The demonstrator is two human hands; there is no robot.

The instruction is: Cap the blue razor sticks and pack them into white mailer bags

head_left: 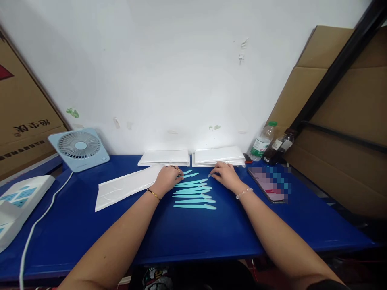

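Several light-blue eyebrow razors (195, 201) lie in a column on the blue table, roughly parallel, their heads toward the right. At the far end of the column, my left hand (169, 178) is closed, its fingertips on the handle of a razor (191, 175) that points right. My right hand (225, 175) is off to the right of the razor heads, thumb and fingers pinched on a small clear piece, perhaps a cap (209, 175). Under and beside my left hand runs a long white plastic packet (123, 187).
Two stacks of white packets, left (165, 156) and right (219, 154), stand against the wall. A phone (267, 185) and two bottles (262, 143) are on the right. At left are a blue fan (81, 147), its cable (39, 217) and a white device (30, 201).
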